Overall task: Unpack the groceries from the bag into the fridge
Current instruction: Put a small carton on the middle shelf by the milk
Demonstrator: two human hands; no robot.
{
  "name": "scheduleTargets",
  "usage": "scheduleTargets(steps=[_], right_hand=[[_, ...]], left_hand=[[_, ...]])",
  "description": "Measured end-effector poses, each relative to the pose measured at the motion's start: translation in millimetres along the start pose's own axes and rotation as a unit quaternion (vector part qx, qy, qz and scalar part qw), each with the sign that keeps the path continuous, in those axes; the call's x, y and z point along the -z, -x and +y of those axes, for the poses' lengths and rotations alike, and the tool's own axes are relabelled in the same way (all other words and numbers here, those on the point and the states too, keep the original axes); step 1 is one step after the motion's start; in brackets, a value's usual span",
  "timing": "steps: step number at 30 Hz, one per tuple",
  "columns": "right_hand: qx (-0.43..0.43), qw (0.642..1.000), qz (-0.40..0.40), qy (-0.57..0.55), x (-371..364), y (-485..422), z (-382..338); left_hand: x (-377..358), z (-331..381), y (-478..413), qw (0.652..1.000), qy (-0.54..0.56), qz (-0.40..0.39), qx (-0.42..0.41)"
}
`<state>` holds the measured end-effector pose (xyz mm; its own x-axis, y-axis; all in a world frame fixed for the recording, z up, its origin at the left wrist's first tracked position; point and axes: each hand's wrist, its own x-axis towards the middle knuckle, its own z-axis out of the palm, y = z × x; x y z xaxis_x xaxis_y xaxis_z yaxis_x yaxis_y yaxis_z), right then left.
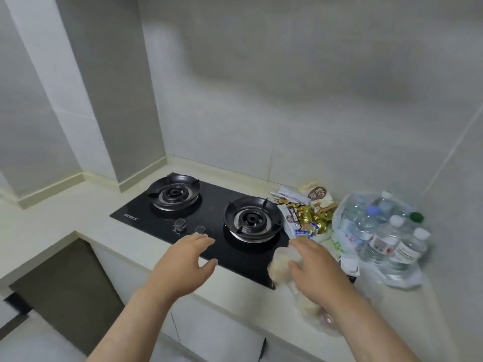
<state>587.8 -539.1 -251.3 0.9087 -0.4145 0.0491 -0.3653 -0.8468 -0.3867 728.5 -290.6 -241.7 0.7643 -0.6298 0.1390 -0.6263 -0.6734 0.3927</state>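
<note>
My left hand [183,265] hovers palm down over the front edge of the black gas hob [211,205], fingers apart and holding nothing. My right hand [318,267] is spread over a blurred clear plastic bag of pale food [281,267] lying at the hob's front right corner; its fingers are apart and I see no closed grip. A thin plastic bag with several water bottles [379,236] stands on the counter at the right. A pile of snack packets and gold-wrapped sweets [308,215] lies between the hob and the bottles. No fridge is in view.
The pale counter [78,212] runs along a tiled wall and turns a corner at the left. Two burners with black pan supports [172,192] and two knobs [180,224] sit on the hob. Cabinet doors and the floor [65,283] lie below the counter edge.
</note>
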Motion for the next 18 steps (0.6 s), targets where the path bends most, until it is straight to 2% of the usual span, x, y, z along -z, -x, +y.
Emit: scheduleTargets(steps=[12,18], right_hand=[[-0.053,0.997,0.045,-0.019,42.8,-48.0,82.9],[-0.074,0.996,0.037,-0.028,41.5,-60.7,104.4]], left_hand=[[-42.5,65.0,-109.7,0.996,0.022,-0.024,-0.089],[-55.5,80.3,-145.9,0.991,0.04,-0.051,-0.12]])
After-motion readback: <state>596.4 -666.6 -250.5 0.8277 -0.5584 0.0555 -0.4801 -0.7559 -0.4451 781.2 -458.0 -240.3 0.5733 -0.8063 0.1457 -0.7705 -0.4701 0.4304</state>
